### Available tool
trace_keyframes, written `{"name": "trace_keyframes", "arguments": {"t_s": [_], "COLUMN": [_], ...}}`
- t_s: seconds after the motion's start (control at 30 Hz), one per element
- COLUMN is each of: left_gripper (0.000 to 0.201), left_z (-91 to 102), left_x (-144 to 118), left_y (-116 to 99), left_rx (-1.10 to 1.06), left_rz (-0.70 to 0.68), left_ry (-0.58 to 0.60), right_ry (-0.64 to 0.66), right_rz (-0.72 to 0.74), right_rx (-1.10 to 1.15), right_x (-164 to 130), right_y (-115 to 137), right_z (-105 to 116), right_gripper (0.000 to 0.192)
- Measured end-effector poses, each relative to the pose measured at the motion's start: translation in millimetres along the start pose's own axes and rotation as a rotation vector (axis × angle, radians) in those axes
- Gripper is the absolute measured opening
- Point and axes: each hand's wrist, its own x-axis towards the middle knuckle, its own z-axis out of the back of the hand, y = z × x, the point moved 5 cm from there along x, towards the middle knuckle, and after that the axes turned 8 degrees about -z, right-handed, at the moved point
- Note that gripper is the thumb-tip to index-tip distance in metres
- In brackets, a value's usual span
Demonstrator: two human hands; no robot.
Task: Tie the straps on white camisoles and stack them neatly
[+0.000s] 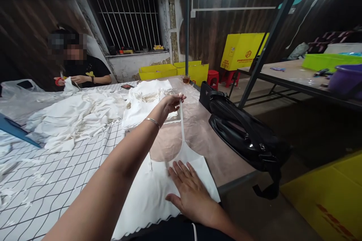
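- I am pinching the thin strap point(182, 124) of a white garment point(158, 192) between the fingertips of my left hand point(171, 102), pulling it up and away from me so that it runs taut down to the body of the piece.
- I am pressing my right hand point(192, 192) flat, fingers spread and closed on nothing, on the garment's right side; that seems to be pinning the cloth so the strap can stretch straight.
- The garment is lying at the near edge of the table point(215, 150), partly on the bare surface and partly on the white grid-patterned cloth point(56, 173).
- A heap of white fabric point(82, 115) is sitting further along, with a flatter stack of white pieces point(147, 99) just behind my left hand.
- A black bag point(243, 128) is slumping off the table's right edge; I cannot see what it holds.
- A person point(82, 69) across the table is handling a white scrap beside red-handled scissors point(59, 81).
- Yellow bins point(169, 70) are standing by the wall, contents hidden; a green tray point(328, 60) and a purple tub point(345, 79) are resting on the other table.
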Motion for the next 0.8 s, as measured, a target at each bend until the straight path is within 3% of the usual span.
{"name": "trace_keyframes", "arguments": {"t_s": [0.13,0.23,0.3,0.37,0.4,0.47,0.53,0.63,0.8], "left_gripper": [0.009,0.022,0.029,0.03,0.029,0.024,0.016,0.011,0.017], "left_z": [5.2,0.2,-7.4,-15.4,-18.8,-24.7,-29.6,-35.3,-30.8], "left_x": [-15,-42,-65,-87,-98,-115,-126,-132,-145], "left_y": [-20,-28,-26,-18,-14,-8,-6,-4,4], "left_rx": [-0.04,-0.025,-0.019,-0.012,0.003,0.055,0.124,0.239,0.569], "left_rz": [-0.15,-0.384,-0.49,-0.497,-0.496,-0.524,-0.574,-0.607,-0.605], "left_ry": [-0.055,-0.039,0.016,0.076,0.1,0.13,0.138,0.121,0.011], "right_ry": [0.02,0.052,-0.019,-0.206,-0.301,-0.355,-0.259,-0.112,-0.109], "right_rz": [-0.008,-0.01,-0.055,-0.132,-0.164,-0.189,-0.185,-0.214,-0.318], "right_rx": [0.036,0.229,0.54,0.885,1.02,1.201,1.316,1.363,1.32], "right_x": [1,6,14,23,26,35,44,53,57], "right_y": [-1,-8,-21,-40,-48,-58,-56,-49,-58], "right_z": [0,14,40,76,93,121,137,144,134], "right_gripper": [0.074,0.069,0.056,0.046,0.044,0.046,0.05,0.047,0.043]}}
